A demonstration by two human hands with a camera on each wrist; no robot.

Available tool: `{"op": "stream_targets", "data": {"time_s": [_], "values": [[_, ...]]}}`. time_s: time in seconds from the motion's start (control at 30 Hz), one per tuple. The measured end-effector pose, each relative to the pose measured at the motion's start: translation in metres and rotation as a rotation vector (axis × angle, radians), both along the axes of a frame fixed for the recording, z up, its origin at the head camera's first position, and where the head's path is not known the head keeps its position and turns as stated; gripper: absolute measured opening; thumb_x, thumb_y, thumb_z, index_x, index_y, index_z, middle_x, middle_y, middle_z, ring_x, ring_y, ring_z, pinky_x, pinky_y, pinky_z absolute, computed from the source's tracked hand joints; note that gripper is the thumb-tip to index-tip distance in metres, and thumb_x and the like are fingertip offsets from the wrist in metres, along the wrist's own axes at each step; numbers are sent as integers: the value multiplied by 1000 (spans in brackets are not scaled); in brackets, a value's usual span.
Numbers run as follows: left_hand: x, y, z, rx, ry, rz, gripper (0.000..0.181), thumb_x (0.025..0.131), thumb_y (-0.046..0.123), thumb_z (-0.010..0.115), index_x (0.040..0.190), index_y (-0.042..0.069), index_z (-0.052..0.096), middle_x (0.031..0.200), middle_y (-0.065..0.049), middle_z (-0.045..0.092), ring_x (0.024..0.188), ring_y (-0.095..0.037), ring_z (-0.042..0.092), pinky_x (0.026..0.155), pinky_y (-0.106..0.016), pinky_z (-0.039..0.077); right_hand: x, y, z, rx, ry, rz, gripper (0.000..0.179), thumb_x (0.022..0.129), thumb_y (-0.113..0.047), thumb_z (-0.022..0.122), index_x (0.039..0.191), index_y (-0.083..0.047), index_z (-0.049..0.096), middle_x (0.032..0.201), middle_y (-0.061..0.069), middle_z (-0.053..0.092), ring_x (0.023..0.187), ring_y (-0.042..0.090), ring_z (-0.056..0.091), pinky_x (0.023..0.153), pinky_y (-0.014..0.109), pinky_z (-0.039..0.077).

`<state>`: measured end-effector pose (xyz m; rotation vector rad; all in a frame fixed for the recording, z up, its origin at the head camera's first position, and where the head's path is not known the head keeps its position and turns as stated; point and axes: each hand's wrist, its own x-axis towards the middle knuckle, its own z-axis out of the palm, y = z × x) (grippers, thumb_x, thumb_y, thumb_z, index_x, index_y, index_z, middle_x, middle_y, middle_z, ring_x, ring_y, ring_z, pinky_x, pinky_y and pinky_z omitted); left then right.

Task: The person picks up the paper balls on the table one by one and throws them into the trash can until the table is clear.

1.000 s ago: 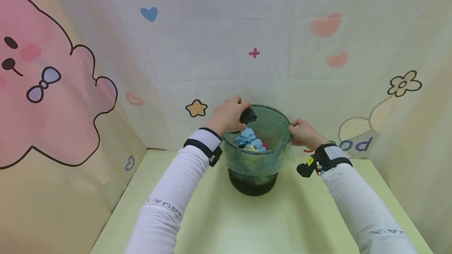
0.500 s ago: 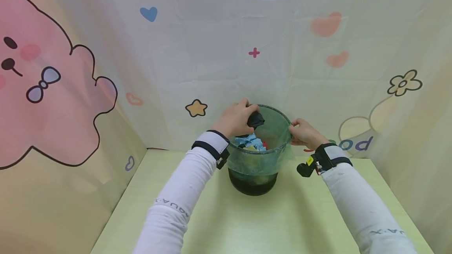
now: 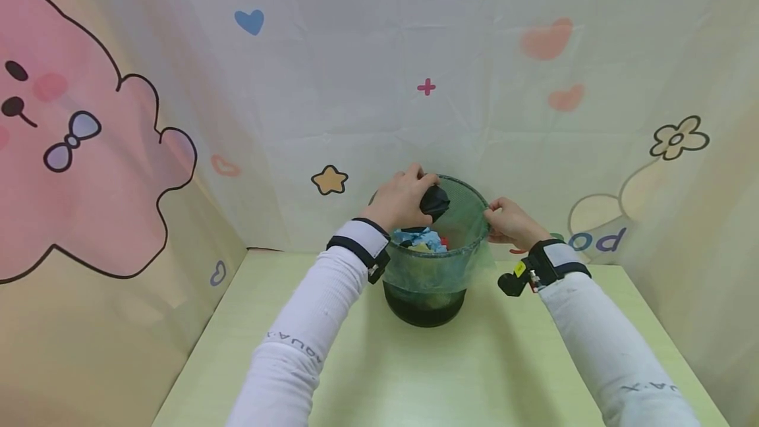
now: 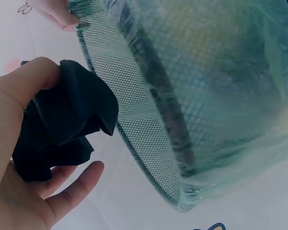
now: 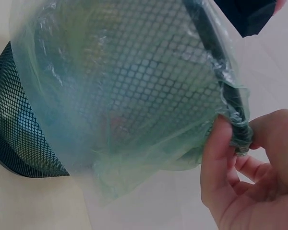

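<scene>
A black mesh wastebasket (image 3: pixel 423 308) stands on the table, lined with a thin green plastic bag (image 5: pixel 134 96) folded over its rim. Crumpled blue paper (image 3: pixel 422 240) lies inside, with yellow and red bits beside it. Over the left part of the opening, my left hand (image 3: pixel 403 199) holds a crumpled black piece (image 4: pixel 72 105), seemingly paper, between thumb and fingers. My right hand (image 3: pixel 511 223) pinches the bag at the right side of the rim; in the right wrist view, thumb and fingers (image 5: pixel 216 158) close on the gathered plastic there.
The pale yellow-green table (image 3: pixel 409 374) carries the wastebasket near its back edge. A printed curtain (image 3: pixel 367 104) hangs close behind and along both sides. A camera strap (image 3: pixel 358 242) sits on each wrist.
My left hand has moved right with the black crumpled piece, further over the wastebasket opening. The right hand stays in place on the bag's rim.
</scene>
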<state>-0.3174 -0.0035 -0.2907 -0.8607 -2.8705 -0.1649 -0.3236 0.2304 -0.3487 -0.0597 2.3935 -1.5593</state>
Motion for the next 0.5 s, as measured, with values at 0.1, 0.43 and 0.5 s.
{"op": "stream_targets", "data": {"time_s": [0.1, 0.43, 0.5], "values": [[0, -1, -1, 6, -3, 0, 62, 79, 36, 68, 133, 25, 41, 128, -6, 37, 104, -25, 47, 77, -37, 50, 0, 0, 0, 1, 0, 0, 17, 96, -12, 32, 109, -1, 27, 72, 2, 33, 58, 10, 39, 62, 20, 49], [-2, -6, -5, 0, -7, 22, 68, 78, 41, 69, 136, 26, 37, 134, -5, 34, 110, -26, 45, 76, -37, 50, 1, 1, 0, 3, 9, 10, 18, 97, -12, 32, 109, 0, 27, 70, 2, 32, 58, 11, 38, 62, 22, 48], [-2, -6, -6, 1, -8, 25, 70, 77, 42, 70, 137, 27, 37, 134, -5, 34, 111, -26, 45, 77, -38, 50, 1, 1, 0, 6, 9, 8, 19, 96, -12, 32, 110, 0, 27, 71, 3, 32, 59, 12, 38, 63, 22, 49]]}}
